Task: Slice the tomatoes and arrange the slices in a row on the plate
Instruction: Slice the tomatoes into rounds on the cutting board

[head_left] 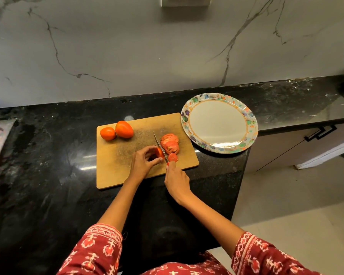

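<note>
Your left hand (142, 163) sits at the middle of the frame, fingers curled over the tomato piece (159, 152) and pinching it against the board (115, 167). Your right hand (176, 180) comes in from the lower right, wrapped around the knife (158, 144) handle, index finger stretched along the top toward the blade. The blade runs up and to the left from that hand, standing against the cut face of the tomato piece, between it and the slices (169, 144).

The slices lie overlapped on the board just right of the blade, with a small end bit at the near end, touching your right index finger. Two whole tomatoes (116, 131) sit side by side, touching, at the board's upper left corner, well apart from your hands.

The plate (219, 123) lies to the upper right of the board, its rim just beside the board's far right corner; no slices are on it. Part of it hangs out past the worktop (48, 155) edge. The worktop is black and glossy, and a marbled wall (127, 46) fills the upper frame. Red patterned sleeves (99, 249) show at the bottom.
</note>
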